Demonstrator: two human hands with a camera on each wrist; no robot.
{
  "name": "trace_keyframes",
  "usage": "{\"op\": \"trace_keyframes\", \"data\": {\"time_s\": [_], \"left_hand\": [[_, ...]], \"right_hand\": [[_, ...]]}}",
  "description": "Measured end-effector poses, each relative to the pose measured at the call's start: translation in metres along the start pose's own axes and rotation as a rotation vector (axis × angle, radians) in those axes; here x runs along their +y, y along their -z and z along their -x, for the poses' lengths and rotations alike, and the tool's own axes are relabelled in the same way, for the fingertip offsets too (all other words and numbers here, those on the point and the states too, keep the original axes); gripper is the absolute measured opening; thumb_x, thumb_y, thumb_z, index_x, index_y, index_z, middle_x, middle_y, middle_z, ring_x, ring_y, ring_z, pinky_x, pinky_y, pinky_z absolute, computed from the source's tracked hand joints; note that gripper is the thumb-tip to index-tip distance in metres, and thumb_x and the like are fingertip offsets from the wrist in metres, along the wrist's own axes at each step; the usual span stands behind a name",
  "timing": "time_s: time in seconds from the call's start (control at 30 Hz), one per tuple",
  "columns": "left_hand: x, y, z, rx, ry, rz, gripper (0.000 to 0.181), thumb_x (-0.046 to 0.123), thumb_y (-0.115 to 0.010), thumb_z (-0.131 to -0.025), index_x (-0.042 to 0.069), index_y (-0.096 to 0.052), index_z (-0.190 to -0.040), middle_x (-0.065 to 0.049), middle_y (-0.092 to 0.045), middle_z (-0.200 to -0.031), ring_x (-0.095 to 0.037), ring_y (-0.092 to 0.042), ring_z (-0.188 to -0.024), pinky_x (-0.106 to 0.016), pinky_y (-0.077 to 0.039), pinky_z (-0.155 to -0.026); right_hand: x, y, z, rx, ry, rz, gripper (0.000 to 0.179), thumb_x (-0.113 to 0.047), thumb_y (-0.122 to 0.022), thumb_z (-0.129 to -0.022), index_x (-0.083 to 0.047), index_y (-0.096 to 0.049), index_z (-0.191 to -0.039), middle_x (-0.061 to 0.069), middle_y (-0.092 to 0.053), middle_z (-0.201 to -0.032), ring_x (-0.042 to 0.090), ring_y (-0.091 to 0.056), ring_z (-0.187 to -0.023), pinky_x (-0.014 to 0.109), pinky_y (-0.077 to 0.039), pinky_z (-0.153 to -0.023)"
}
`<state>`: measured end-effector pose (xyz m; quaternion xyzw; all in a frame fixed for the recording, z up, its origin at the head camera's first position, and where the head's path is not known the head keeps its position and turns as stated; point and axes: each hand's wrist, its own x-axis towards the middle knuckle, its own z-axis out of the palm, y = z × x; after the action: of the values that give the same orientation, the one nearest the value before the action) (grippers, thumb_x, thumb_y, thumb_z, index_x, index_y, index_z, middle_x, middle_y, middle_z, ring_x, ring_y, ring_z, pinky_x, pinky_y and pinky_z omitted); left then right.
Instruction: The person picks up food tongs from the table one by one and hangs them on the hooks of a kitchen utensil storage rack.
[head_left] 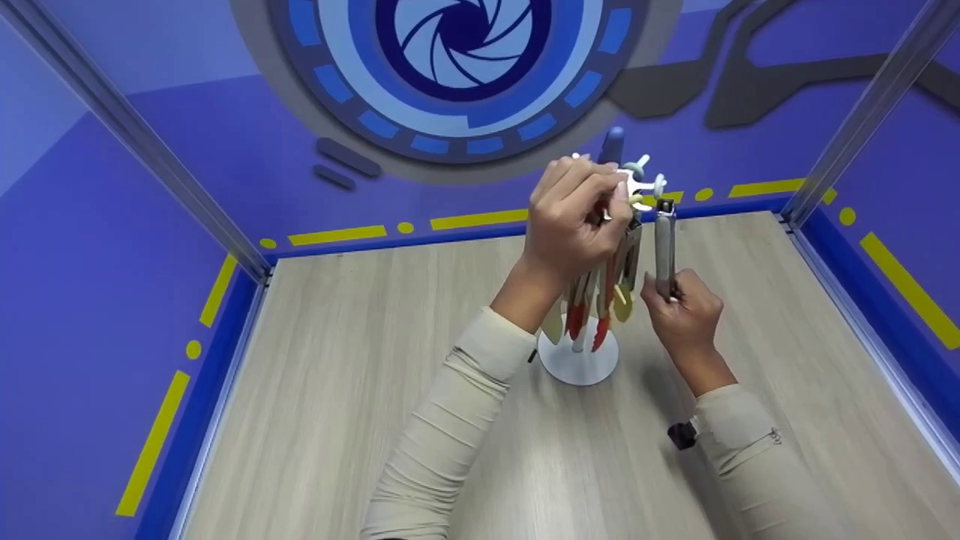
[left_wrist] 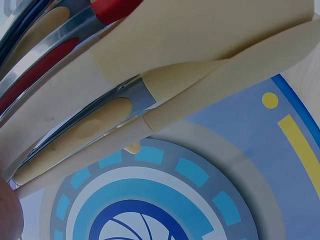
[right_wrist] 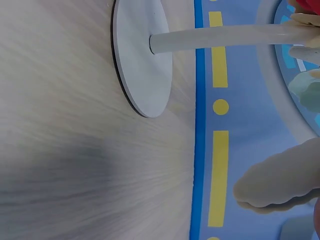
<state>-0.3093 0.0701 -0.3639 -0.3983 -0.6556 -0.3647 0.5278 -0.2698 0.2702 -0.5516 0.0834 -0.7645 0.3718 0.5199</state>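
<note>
A white stand [head_left: 579, 364] has several tongs hanging from the arms at its top. My left hand [head_left: 574, 210] is at the top, fingers and thumb curled round the rack's hub beside its white arms [head_left: 637, 184]; the exact hold is partly hidden by the fingers. Beige-headed tongs [left_wrist: 200, 40] hang close to this hand in the left wrist view. My right hand [head_left: 688, 309] grips grey metal tongs [head_left: 664, 247] upright, to the right of the stand, with their hinge end up. Their grey scalloped head [right_wrist: 280, 175] points down in the right wrist view.
Red-tipped tongs [head_left: 601, 334] and yellow-tipped tongs [head_left: 622, 301] hang low on the stand. A dark blue rounded piece [head_left: 614, 142] rises behind the rack's top. The wooden table [head_left: 360, 375] is bounded by blue printed panels [head_left: 187, 142] with metal corner posts.
</note>
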Motion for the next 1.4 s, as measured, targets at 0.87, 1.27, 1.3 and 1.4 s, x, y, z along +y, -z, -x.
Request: {"op": "trace_keyframes", "data": {"time_s": [0.87, 1.27, 1.3, 1.4], "left_hand": [[-0.004, -0.002, 0.001, 0.000, 0.027, 0.015, 0.014, 0.012, -0.068, -0.090, 0.005, -0.080, -0.087, -0.005, -0.079, -0.089, -0.017, -0.066, -0.083, -0.022, -0.055, -0.089], [-0.004, -0.002, 0.001, 0.013, 0.034, 0.019, 0.015, 0.010, -0.067, -0.091, 0.004, -0.079, -0.085, -0.005, -0.079, -0.088, -0.018, -0.066, -0.084, -0.023, -0.055, -0.092], [-0.004, -0.002, 0.000, 0.013, 0.037, 0.020, 0.015, 0.010, -0.067, -0.091, 0.004, -0.079, -0.085, -0.005, -0.079, -0.089, -0.018, -0.066, -0.084, -0.023, -0.055, -0.093], [-0.004, -0.002, 0.000, 0.015, 0.041, 0.021, 0.015, 0.010, -0.067, -0.091, 0.005, -0.079, -0.084, -0.005, -0.079, -0.089, -0.018, -0.067, -0.084, -0.023, -0.055, -0.093]], "right_hand": [[-0.011, -0.025, 0.009, -0.041, 0.001, -0.026, 0.034, -0.006, -0.070, -0.091, -0.001, -0.050, -0.064, 0.009, -0.046, -0.056, 0.008, -0.036, -0.057, 0.025, -0.029, -0.051], [-0.016, -0.024, 0.008, -0.092, 0.027, 0.020, 0.029, 0.000, -0.067, -0.090, -0.001, -0.050, -0.066, 0.009, -0.044, -0.057, 0.011, -0.036, -0.056, 0.027, -0.031, -0.049], [-0.017, -0.024, 0.008, -0.094, 0.026, 0.022, 0.029, 0.000, -0.067, -0.090, -0.001, -0.050, -0.066, 0.009, -0.044, -0.057, 0.011, -0.036, -0.056, 0.027, -0.031, -0.049], [-0.018, -0.023, 0.007, -0.102, 0.031, 0.042, 0.030, -0.003, -0.066, -0.091, -0.001, -0.050, -0.066, 0.009, -0.044, -0.057, 0.012, -0.036, -0.055, 0.029, -0.031, -0.048]]}}
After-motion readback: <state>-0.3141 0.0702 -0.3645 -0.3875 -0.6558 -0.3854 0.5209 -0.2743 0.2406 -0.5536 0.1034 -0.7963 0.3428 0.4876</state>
